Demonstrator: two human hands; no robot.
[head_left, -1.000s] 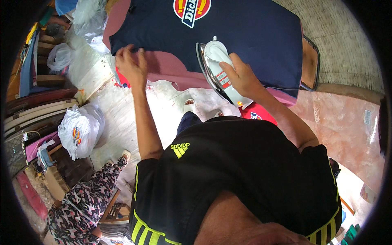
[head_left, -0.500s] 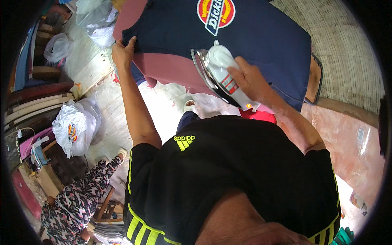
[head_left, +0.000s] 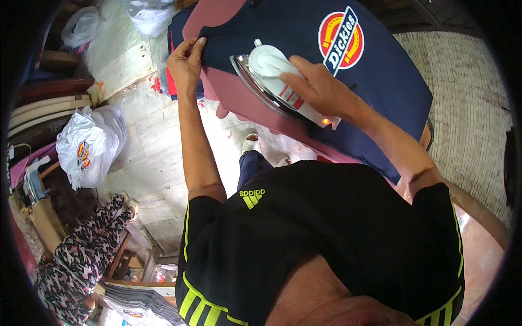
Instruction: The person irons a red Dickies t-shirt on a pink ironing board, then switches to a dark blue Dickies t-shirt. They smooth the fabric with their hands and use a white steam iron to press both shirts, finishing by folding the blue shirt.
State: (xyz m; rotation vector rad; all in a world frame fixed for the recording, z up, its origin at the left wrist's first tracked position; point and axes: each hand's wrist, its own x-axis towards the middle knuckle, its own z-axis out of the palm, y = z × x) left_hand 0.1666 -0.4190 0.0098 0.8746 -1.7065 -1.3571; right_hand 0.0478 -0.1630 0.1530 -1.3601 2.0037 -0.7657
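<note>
A dark navy garment (head_left: 391, 98) with a round red and yellow printed emblem (head_left: 341, 42) is spread over a board with a dusty-pink cover (head_left: 239, 95). Its left edge is pinched between the thumb and fingers of my left hand (head_left: 186, 61). My right hand (head_left: 315, 81) is wrapped round the handle of a white steam iron (head_left: 267, 61), whose small orange light glows at the heel. The iron's tip points up and left, over the garment's near edge beside the pink cover. Its soleplate is mostly hidden, so full contact with the cloth cannot be seen.
White plastic bags (head_left: 89, 146) stand on the tiled floor to the left. Someone in patterned clothing (head_left: 81, 247) is at the lower left, near a stack of folded garments (head_left: 141, 301). A ribbed, pale surface (head_left: 462, 81) lies right of the board.
The iron has moved left across the garment, away from the emblem and closer to my left hand. My left hand still pinches the cloth. The whole view has shifted.
</note>
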